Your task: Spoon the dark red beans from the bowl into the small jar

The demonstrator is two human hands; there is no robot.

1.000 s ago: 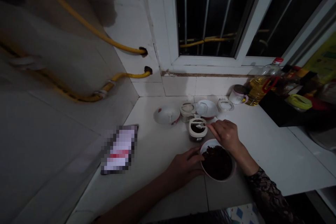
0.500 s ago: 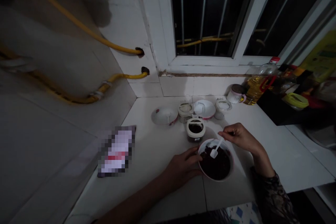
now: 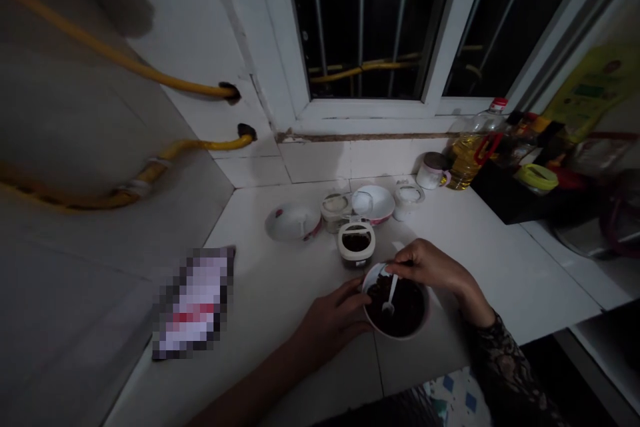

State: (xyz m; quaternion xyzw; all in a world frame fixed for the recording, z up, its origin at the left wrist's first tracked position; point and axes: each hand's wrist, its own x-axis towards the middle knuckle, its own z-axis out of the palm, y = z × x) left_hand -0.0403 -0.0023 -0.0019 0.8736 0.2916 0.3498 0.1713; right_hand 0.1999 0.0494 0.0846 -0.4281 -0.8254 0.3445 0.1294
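Observation:
A white bowl point(image 3: 427, 313) of dark, crumbly contents stands on the counter. My left hand point(image 3: 333, 320) holds its left rim, thumb and fingers against the outside. Over the bowl's upper right edge, my right hand point(image 3: 430, 267) pinches the handle of a small white spoon point(image 3: 393, 295), whose scoop rests at the dark contents. Just behind the bowl is an open jar point(image 3: 357, 245) with dark contents. Further back are a jar with pale contents point(image 3: 337, 210), a white bowl point(image 3: 383, 203), another small jar point(image 3: 409, 199) and a shallow bowl point(image 3: 290, 223) with a spoon in it.
A lidded cup point(image 3: 433, 170) and an oil bottle point(image 3: 467, 153) stand by the back wall. Right of them, a black box point(image 3: 510, 197) holds bottles. A blurred packet point(image 3: 195, 300) lies at the left. Yellow pipes point(image 3: 200, 88) run along the left wall.
The camera view has shifted, so the scene sits further left. My right hand has tilted the spoon more upright, and its scoop is lower, against the dark contents. My left hand stays on the bowl.

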